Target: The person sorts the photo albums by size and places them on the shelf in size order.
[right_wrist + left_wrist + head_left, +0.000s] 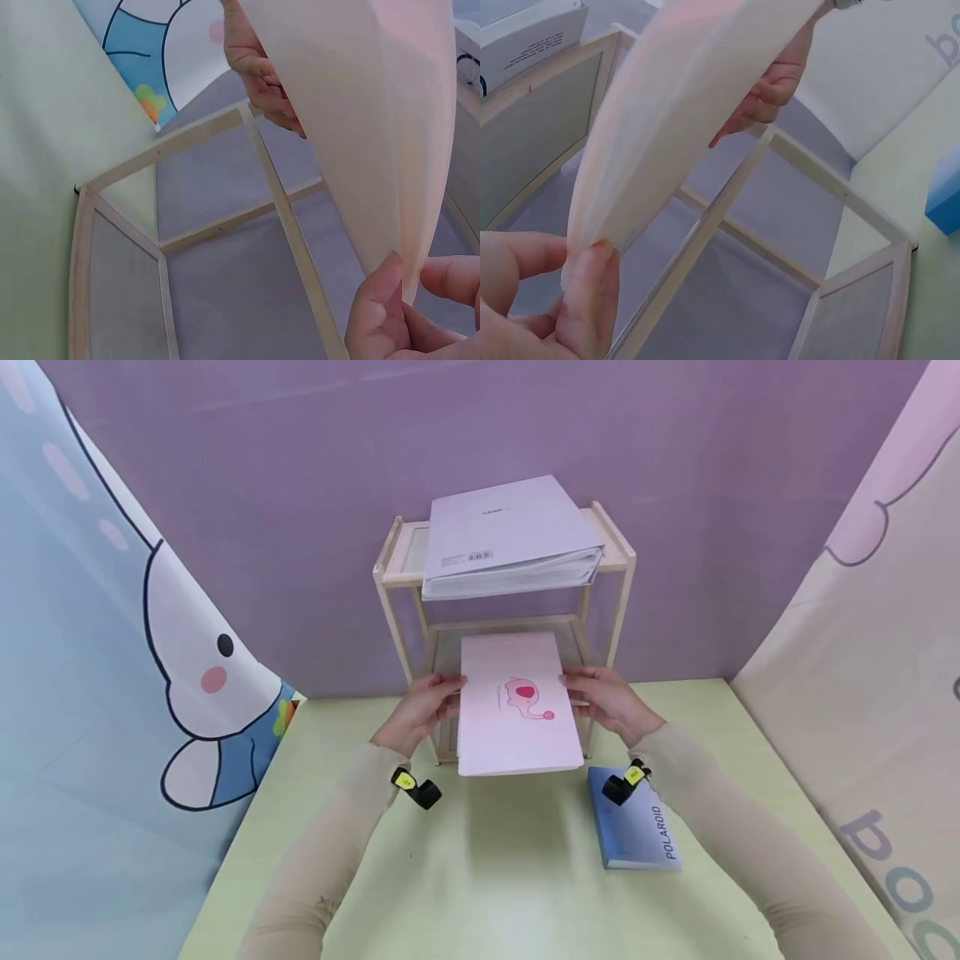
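We see both hands closed on a pale booklet (517, 739) with a pink elephant, the left hand (423, 710) pinching one long edge between thumb and fingers and the right hand (611, 700) pinching the opposite edge. We find it held at the front of the wooden rack (401, 579), below its top shelf, where a white binder (510, 535) lies; the blue POLAROID box (633, 831) sits before the rack, towards its right.
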A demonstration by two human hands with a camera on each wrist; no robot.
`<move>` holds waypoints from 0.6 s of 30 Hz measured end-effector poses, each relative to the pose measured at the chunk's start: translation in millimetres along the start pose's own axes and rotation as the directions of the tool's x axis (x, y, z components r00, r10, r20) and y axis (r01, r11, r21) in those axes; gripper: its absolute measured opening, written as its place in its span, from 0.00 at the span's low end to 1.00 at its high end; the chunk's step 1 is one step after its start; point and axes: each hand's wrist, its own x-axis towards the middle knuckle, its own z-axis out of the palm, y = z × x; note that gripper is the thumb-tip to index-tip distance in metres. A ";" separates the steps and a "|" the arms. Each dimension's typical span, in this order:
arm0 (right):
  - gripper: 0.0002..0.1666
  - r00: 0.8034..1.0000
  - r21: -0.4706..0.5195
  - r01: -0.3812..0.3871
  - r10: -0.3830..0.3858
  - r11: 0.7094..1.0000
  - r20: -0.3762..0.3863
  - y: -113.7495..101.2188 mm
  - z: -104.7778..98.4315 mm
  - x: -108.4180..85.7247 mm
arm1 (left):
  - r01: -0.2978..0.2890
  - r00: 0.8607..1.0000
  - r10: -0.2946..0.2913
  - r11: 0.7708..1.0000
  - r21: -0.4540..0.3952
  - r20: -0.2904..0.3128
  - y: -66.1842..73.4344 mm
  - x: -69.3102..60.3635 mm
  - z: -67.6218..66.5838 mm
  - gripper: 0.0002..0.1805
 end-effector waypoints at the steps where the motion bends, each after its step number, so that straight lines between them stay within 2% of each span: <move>1: 0.26 1.000 -0.002 0.003 -0.003 1.000 0.003 -2.0 -0.3 1.9 | 0.001 1.000 -0.001 1.000 0.008 -0.005 1.9 1.7 -0.3 0.19; 12: 0.27 0.999 0.010 -0.034 0.034 0.999 0.005 -14.8 3.0 21.8 | 0.031 0.999 -0.031 1.000 0.004 -0.040 16.9 13.3 -4.9 0.20; 18: 0.27 0.999 -0.003 -0.033 0.033 0.999 -0.008 -21.3 2.4 31.3 | 0.021 0.998 -0.021 1.000 -0.006 -0.062 23.8 21.5 -2.3 0.19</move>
